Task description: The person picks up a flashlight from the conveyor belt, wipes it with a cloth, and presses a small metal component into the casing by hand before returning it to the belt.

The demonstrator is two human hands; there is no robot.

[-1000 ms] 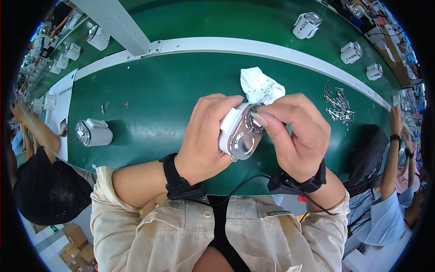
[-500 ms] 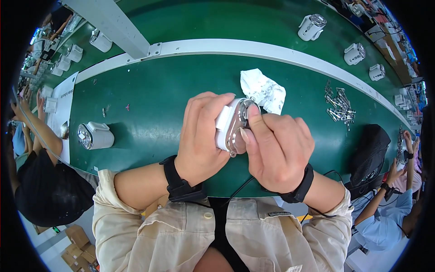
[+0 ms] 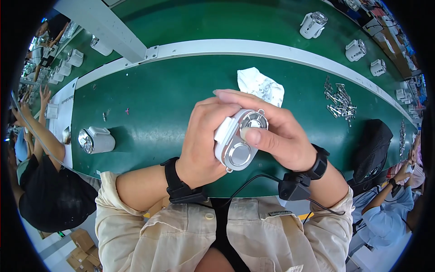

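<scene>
Between both hands, above the green bench, is a white rounded-oblong device (image 3: 239,155) with two silvery round parts on its top face and a small loop at each end. My left hand (image 3: 202,136) is closed around its left side. My right hand (image 3: 286,138) wraps the far and right side, and its thumb presses on the top by the upper round part. Some of the right fingers are hidden behind the device. A similar white device (image 3: 103,141) lies on the bench to the left. Beyond my hands lies a crumpled white cloth (image 3: 260,85) with dark smudges.
A pile of small metal clip-like parts (image 3: 340,102) sits at the right, with a black bag (image 3: 372,147) nearer me. A white rail (image 3: 217,46) edges the bench; several white devices stand beyond it. Co-workers sit at both sides, one in a black top (image 3: 54,195) at left.
The device has turned so its top face shows more fully. My right hand has gone from pinching at its top to wrapping round it with the thumb on top.
</scene>
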